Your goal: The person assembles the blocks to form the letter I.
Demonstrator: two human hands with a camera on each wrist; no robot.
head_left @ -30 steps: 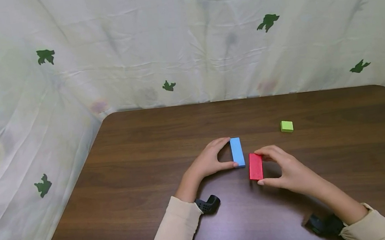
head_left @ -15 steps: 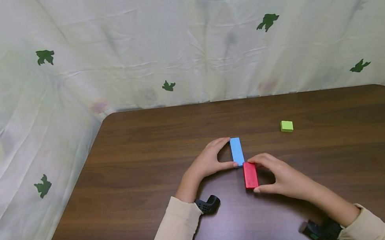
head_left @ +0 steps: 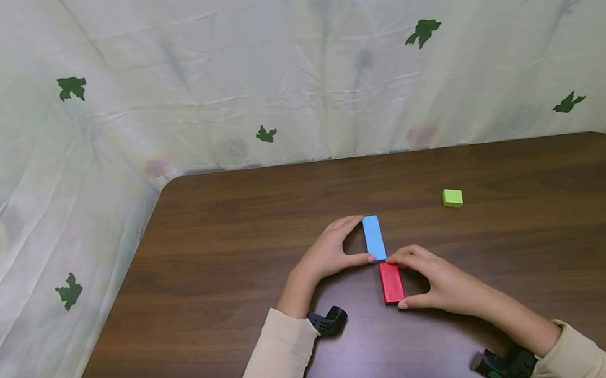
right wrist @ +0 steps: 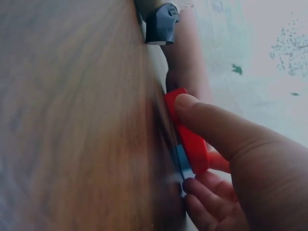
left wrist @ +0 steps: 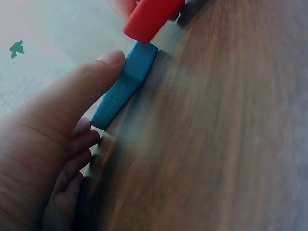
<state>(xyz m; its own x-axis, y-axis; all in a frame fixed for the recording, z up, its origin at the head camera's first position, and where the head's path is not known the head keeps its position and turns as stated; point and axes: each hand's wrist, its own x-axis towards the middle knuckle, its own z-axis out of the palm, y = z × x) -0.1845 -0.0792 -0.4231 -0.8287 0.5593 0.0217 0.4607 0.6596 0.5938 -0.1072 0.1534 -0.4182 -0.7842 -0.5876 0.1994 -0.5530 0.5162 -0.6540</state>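
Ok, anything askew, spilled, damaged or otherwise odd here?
Nothing stands out: no spill or damage shows. The left hand holds the blue block, the right hand the red block, and the green block sits apart, farther back on the table.

- Three blocks: one blue block (head_left: 374, 238), one red block (head_left: 391, 282), one green block (head_left: 452, 198) on the far right.
- Two hands, both mine: my left hand (head_left: 328, 254) and my right hand (head_left: 441, 278).
- Two sleeves on me: left sleeve (head_left: 275, 363), right sleeve (head_left: 577, 354).
- Two black wrist cameras (head_left: 329, 322), one on each side.
- One wooden table (head_left: 204, 256) before me.
- Five green bird-shaped patches (head_left: 423, 32) on the pale cloth (head_left: 287, 47).
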